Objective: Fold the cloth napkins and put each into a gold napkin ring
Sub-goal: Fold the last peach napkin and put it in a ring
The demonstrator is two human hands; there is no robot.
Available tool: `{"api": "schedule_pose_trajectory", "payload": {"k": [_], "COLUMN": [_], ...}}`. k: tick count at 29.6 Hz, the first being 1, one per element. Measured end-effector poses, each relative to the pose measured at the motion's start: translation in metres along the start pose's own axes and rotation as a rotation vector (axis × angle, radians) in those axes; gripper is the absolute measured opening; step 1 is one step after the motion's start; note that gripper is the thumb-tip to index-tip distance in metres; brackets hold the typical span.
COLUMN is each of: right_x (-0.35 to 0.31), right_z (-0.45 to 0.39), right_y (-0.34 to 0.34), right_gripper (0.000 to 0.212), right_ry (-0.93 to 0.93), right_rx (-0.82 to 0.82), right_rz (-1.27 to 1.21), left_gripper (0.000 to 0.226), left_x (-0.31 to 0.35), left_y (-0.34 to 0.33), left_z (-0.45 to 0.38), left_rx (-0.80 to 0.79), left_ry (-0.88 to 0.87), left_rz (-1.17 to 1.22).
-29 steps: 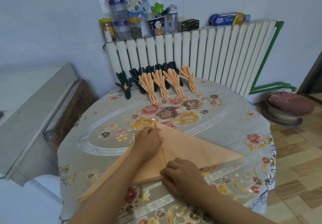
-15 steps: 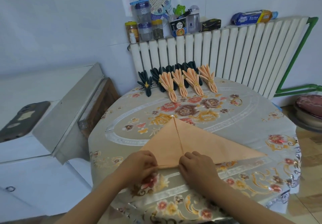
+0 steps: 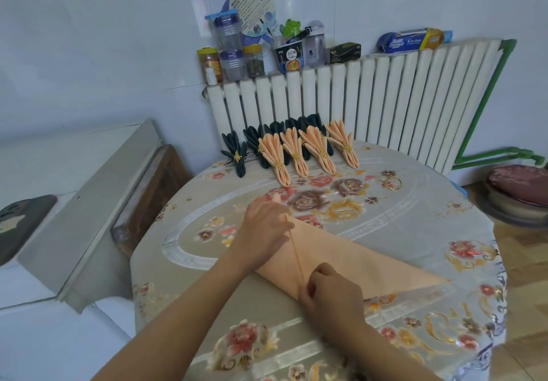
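A peach cloth napkin [image 3: 350,259] lies on the round table, its left corner folded in to a centre crease while the right corner still points out. My left hand [image 3: 264,229] lies flat on the folded left flap near the top point. My right hand [image 3: 329,291] has curled fingers that pinch the napkin's bottom edge at the crease. A loose gold napkin ring [image 3: 394,183] lies on the cloth at the far right. Several folded peach napkins [image 3: 314,149] and dark green napkins [image 3: 237,155], each in a gold ring, stand in a row at the back.
The table carries a floral tablecloth [image 3: 415,226]. A white radiator [image 3: 385,99] behind it holds jars [image 3: 228,45], a cup and boxes. A white appliance with a grey lid [image 3: 89,217] stands at the left. A cushioned stool [image 3: 519,191] sits at the right.
My left hand slid from the napkin's bottom edge up along the folded left flap to near the top point. My right hand stayed at the bottom of the crease. The camera view shifted.
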State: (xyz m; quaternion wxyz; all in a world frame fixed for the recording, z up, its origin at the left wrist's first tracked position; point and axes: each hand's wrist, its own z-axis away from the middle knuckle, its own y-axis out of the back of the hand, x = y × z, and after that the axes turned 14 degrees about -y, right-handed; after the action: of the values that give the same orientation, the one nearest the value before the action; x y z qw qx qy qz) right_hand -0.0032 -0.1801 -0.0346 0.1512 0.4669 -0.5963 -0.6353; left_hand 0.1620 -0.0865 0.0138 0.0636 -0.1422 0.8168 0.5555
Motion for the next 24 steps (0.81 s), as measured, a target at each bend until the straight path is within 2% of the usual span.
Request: {"api": "schedule_pose_trajectory", "payload": {"k": [2, 3, 4, 5, 7, 9, 13, 15, 17, 19, 20, 21, 24], "right_x": [0.002, 0.001, 0.003, 0.004, 0.007, 0.007, 0.008, 0.010, 0.011, 0.010, 0.009, 0.009, 0.009], "right_z": [-0.003, -0.001, -0.002, -0.004, -0.005, -0.005, -0.003, -0.003, -0.002, 0.001, 0.003, 0.005, 0.011], "right_y": [-0.006, -0.008, -0.010, -0.012, -0.016, -0.015, -0.020, -0.027, -0.034, -0.037, -0.039, -0.040, -0.035], "right_gripper": [0.025, 0.027, 0.031, 0.034, 0.032, 0.025, 0.013, 0.013, 0.018, 0.016, 0.009, 0.006, 0.020], "right_ry": [-0.021, -0.002, 0.004, 0.002, 0.007, 0.013, 0.073, 0.140, 0.188, 0.223, 0.252, 0.268, 0.294], "right_rx": [0.078, 0.081, 0.073, 0.085, 0.116, 0.157, 0.227, 0.276, 0.298, 0.317, 0.342, 0.350, 0.338], "right_rz": [0.028, 0.040, 0.048, 0.044, 0.001, -0.030, -0.035, -0.019, 0.020, 0.060, 0.083, 0.099, 0.142], "left_gripper": [0.030, 0.035, 0.039, 0.041, 0.040, 0.039, 0.043, 0.045, 0.049, 0.055, 0.053, 0.052, 0.053], "left_x": [-0.004, -0.004, -0.006, -0.009, -0.008, -0.009, -0.007, -0.002, 0.000, 0.000, -0.001, -0.001, 0.002], "left_y": [-0.017, -0.023, -0.032, -0.040, -0.048, -0.056, -0.064, -0.064, -0.063, -0.066, -0.068, -0.069, -0.068], "left_z": [0.003, 0.008, 0.009, 0.008, 0.007, 0.003, 0.003, 0.000, -0.003, -0.005, -0.004, -0.004, -0.010], "left_rx": [0.094, 0.072, 0.055, 0.024, -0.033, -0.063, -0.162, -0.156, -0.180, -0.336, -0.432, -0.504, -0.600], "left_ry": [0.409, 0.619, 0.766, 0.833, 0.821, 0.776, 0.798, 0.707, 0.530, 0.386, 0.368, 0.381, 0.434], "left_rz": [0.198, 0.307, 0.398, 0.474, 0.516, 0.462, 0.316, 0.253, 0.267, 0.287, 0.310, 0.330, 0.321]}}
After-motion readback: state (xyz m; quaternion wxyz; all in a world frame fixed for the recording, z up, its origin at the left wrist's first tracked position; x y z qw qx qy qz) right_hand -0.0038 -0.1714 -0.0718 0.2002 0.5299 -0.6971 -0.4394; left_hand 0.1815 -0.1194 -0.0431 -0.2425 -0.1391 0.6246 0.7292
